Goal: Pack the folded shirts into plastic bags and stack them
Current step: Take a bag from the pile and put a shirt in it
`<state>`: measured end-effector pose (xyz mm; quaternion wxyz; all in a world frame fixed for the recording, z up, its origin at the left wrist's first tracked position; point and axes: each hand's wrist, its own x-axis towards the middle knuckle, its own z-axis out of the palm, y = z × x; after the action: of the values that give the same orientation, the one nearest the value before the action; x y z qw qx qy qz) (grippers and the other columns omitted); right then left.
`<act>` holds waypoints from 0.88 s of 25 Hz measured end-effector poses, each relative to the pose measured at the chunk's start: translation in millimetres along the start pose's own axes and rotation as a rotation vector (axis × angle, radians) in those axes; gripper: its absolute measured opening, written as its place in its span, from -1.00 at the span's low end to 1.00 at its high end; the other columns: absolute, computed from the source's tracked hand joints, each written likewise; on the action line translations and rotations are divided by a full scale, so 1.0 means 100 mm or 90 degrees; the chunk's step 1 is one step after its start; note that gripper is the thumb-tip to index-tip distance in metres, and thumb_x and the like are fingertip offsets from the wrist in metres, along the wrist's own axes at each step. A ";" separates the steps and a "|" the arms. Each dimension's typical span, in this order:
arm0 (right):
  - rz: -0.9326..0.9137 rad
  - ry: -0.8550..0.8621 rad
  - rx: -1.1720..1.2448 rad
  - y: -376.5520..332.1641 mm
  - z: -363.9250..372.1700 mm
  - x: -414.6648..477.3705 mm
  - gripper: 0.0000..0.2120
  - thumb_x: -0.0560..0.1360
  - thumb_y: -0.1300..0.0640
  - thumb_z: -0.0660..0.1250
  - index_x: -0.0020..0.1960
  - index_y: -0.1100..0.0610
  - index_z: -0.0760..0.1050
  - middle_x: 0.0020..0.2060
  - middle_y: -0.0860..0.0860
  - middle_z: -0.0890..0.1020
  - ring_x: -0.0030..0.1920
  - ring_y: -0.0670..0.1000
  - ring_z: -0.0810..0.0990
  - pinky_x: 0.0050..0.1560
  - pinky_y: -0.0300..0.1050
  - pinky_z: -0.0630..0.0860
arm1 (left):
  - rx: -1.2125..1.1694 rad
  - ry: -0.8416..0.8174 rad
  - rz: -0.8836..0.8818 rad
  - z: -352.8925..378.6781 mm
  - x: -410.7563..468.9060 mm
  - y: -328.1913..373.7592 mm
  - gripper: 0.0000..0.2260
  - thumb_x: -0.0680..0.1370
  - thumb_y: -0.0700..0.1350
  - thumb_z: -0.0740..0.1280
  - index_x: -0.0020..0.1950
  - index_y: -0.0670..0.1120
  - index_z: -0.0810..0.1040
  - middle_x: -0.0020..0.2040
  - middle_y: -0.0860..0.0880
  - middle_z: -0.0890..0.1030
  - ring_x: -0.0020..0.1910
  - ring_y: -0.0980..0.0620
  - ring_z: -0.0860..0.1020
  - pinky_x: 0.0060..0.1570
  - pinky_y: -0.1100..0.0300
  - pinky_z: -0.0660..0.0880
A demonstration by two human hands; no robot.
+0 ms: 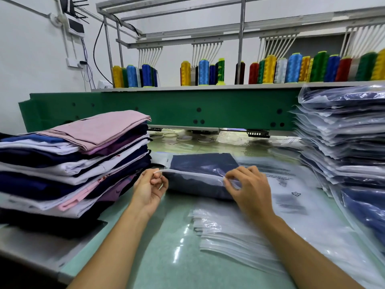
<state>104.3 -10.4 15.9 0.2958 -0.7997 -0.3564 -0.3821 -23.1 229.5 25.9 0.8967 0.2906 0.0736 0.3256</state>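
bright, even indoor light falling from above. white glare streaks sit on the glossy tabletop (177, 253) at lower centre and on the stacked plastic bags (343, 126) at right. shadows are faint and soft. wide-angle distortion bows the metal rails (177, 39) along the top and stretches the lower corners, where detail turns soft.

The stack of bagged shirts (343, 130) runs off the right edge, and the pile of folded shirts (73, 163) off the left. Print on the empty plastic bags (295, 201) is blurred past reading. The frosted bag (195, 178) veils the near half of the navy shirt (204, 163).
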 end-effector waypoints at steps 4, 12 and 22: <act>0.047 0.014 -0.024 0.15 -0.05 0.02 -0.95 0.49 -0.04 0.47 -0.12 -0.12 0.60 -0.17 -0.23 0.63 -0.10 -0.02 0.47 -0.08 0.03 0.38 | 0.029 0.056 0.015 -0.04 0.01 0.02 -0.77 0.62 -0.29 0.26 -0.20 -0.07 0.38 -0.36 0.02 0.42 -0.54 0.20 0.30 -0.06 0.13 0.54; 0.132 0.037 0.064 0.23 -0.09 0.01 -0.94 0.51 0.04 0.44 -0.10 -0.09 0.58 -0.22 -0.19 0.61 -0.19 -0.04 0.52 -0.38 -0.09 0.50 | 0.059 0.166 0.038 -0.12 0.06 0.04 -0.78 0.56 -0.30 0.28 -0.24 -0.07 0.42 -0.42 0.06 0.43 -0.49 0.16 0.31 0.02 -0.26 0.56; 0.143 0.034 0.203 0.24 -0.07 0.01 -0.87 0.54 0.15 0.41 -0.12 -0.01 0.49 -0.33 -0.13 0.61 -0.22 -0.13 0.63 -0.27 -0.15 0.49 | -0.018 0.216 0.045 -0.17 0.12 0.05 -0.82 0.60 -0.29 0.21 -0.17 -0.09 0.40 -0.45 0.05 0.43 -0.50 0.16 0.30 0.19 -0.41 0.48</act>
<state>121.4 -29.4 16.0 0.4690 -0.7669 -0.3128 -0.3068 -22.1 248.3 16.0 0.8634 0.2214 0.2091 0.4022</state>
